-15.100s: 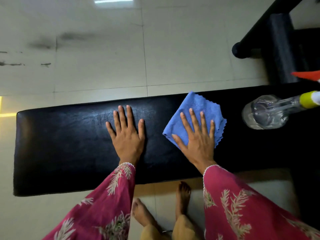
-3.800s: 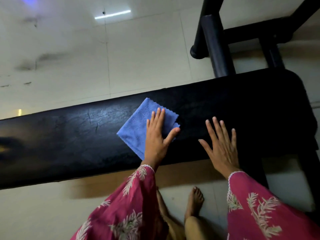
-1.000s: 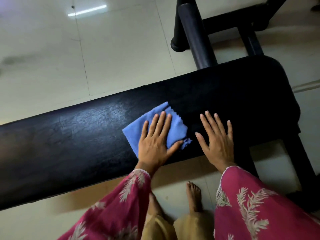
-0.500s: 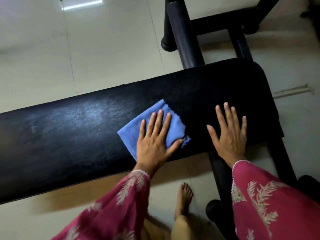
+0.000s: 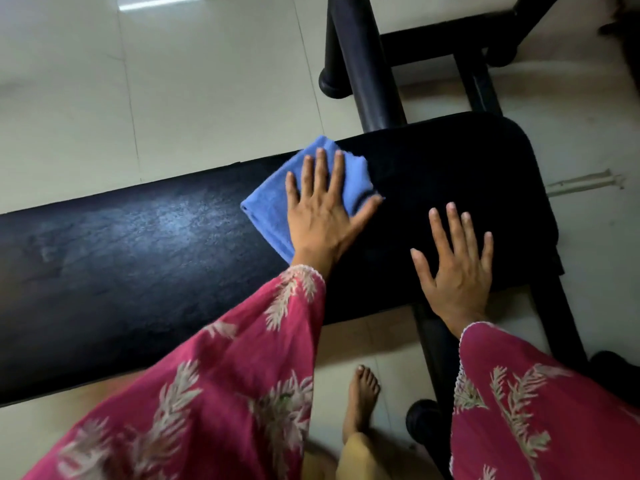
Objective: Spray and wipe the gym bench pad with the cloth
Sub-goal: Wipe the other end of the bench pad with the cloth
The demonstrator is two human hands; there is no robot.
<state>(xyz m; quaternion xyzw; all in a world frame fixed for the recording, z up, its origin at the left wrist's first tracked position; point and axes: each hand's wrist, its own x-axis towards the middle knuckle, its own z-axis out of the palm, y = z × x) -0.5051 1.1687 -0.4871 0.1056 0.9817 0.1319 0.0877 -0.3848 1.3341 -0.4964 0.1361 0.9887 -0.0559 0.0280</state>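
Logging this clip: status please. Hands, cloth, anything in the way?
Left hand flat on cloth, far edge of pad. Right hand flat on bare pad. Frame post beyond far edge, off the pad.

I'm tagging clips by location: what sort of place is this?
Probably a gym or home workout room: a long black padded bench on a black metal frame over pale floor tiles.
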